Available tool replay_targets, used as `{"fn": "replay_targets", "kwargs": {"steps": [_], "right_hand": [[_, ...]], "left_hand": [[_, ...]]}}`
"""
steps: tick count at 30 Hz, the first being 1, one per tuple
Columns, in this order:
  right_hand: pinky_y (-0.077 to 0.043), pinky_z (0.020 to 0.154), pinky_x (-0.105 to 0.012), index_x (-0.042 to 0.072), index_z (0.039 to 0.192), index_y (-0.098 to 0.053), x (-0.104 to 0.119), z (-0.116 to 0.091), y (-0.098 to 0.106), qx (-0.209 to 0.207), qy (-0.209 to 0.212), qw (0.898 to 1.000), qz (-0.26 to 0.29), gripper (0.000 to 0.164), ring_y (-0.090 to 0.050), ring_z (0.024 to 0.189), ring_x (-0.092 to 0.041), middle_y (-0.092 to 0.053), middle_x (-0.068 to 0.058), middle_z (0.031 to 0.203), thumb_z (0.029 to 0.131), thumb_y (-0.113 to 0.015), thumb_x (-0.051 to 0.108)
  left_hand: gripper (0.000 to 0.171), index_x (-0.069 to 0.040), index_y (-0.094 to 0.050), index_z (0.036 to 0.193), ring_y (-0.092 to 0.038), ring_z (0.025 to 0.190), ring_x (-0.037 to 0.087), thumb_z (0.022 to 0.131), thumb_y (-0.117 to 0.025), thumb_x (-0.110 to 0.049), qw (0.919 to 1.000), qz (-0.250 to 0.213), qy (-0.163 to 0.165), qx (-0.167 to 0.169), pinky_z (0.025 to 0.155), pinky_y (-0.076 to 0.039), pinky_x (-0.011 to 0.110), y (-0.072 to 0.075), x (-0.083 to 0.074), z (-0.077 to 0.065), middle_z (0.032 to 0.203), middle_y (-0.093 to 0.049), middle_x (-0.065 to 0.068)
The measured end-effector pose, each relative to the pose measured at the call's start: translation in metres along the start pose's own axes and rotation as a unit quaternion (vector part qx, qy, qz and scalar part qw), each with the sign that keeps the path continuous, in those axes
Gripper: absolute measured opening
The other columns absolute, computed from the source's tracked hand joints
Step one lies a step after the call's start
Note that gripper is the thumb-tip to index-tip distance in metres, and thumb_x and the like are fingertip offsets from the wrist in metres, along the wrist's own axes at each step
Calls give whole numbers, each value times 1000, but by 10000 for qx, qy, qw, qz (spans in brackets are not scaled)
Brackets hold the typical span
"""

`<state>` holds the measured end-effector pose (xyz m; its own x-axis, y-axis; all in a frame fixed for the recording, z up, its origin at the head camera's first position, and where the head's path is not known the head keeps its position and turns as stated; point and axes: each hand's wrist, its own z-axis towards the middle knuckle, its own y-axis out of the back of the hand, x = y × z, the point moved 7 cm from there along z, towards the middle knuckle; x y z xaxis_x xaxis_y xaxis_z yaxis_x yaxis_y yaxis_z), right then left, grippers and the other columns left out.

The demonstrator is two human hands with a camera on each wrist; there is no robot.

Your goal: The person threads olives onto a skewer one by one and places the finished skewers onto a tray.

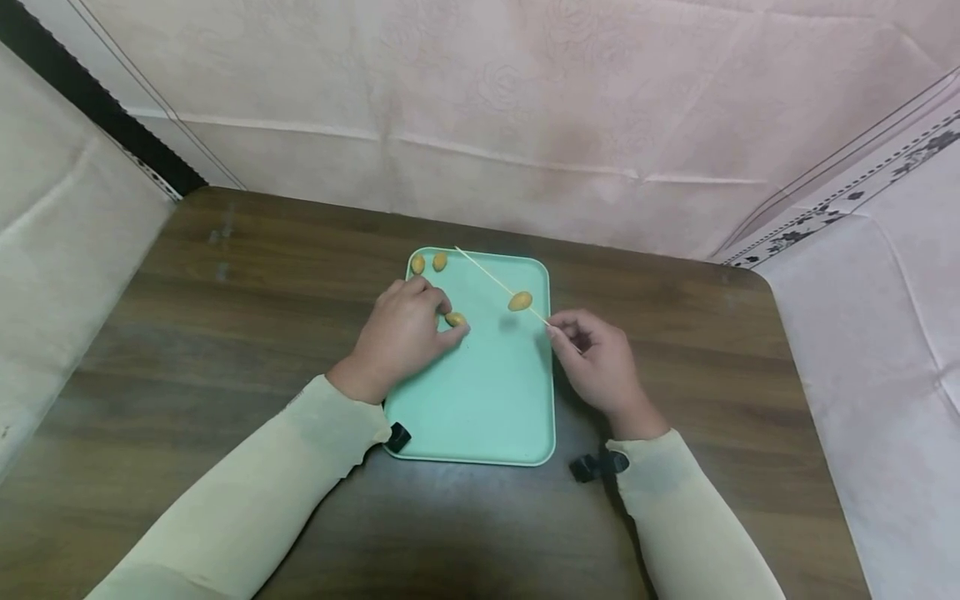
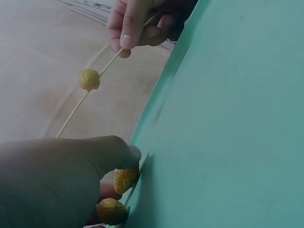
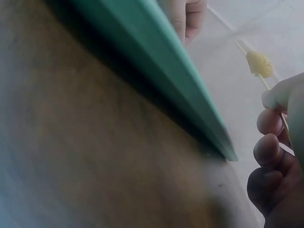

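Observation:
My right hand [image 1: 596, 362] pinches the lower end of a thin wooden skewer [image 1: 483, 272] by the tray's right edge. One small wrinkled yellow fruit [image 1: 520, 301] is threaded on the skewer, held above the tray. On the left, my left hand [image 1: 405, 333] has its thumb and forefinger around another wrinkled yellow fruit [image 1: 455, 319] at the tray surface; the left wrist view shows the thumb tip against this fruit [image 2: 126, 178]. Two more such fruits, one at the corner [image 1: 417, 264] and one beside it, lie at the tray's far left.
The mint-green tray [image 1: 480, 408] with a raised rim lies on a dark wooden table [image 1: 247, 350]. Pale cloth [image 1: 525, 108] hangs behind the table and along both sides. Black wrist straps with small cameras [image 1: 588, 467] stick out near each sleeve cuff.

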<state>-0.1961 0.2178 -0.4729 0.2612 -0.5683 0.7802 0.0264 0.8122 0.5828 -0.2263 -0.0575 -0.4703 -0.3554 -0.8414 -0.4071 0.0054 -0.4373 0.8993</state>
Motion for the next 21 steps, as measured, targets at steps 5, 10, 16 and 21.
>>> {"fn": "replay_targets", "kwargs": {"steps": [5,10,16,21], "right_hand": [[-49,63,-23,10,116,-82,-4,-1,-7,85,-38,9995,306,12,-60,74,-20,-74,-3,88,108,-78,18],[-49,62,-23,11,116,-82,-5,-1,-10,67,-70,9993,349,10,-59,74,-20,-73,-2,87,108,-79,18],[-50,63,-22,11,114,-82,2,1,-6,-13,100,9993,369,10,-60,74,-18,-74,-2,88,107,-79,17],[-51,63,-20,10,114,-82,11,4,1,-82,297,9993,206,9,-62,74,-16,-75,0,87,106,-80,16]], "left_hand": [[25,-11,-81,113,-67,106,27,101,-80,-33,9984,-498,-23,-248,108,-54,51,3,0,1,116,-77,6],[34,-14,-78,132,-73,114,22,101,-83,-25,9790,-1955,318,-477,103,-61,42,9,5,2,124,-80,3],[44,-10,-72,146,-82,110,22,102,-78,-8,8899,-4437,876,-595,89,-65,24,10,16,4,131,-75,6],[44,-9,-68,150,-81,118,23,106,-78,-10,8266,-5511,1054,-438,95,-66,22,11,20,7,136,-70,7]]}}
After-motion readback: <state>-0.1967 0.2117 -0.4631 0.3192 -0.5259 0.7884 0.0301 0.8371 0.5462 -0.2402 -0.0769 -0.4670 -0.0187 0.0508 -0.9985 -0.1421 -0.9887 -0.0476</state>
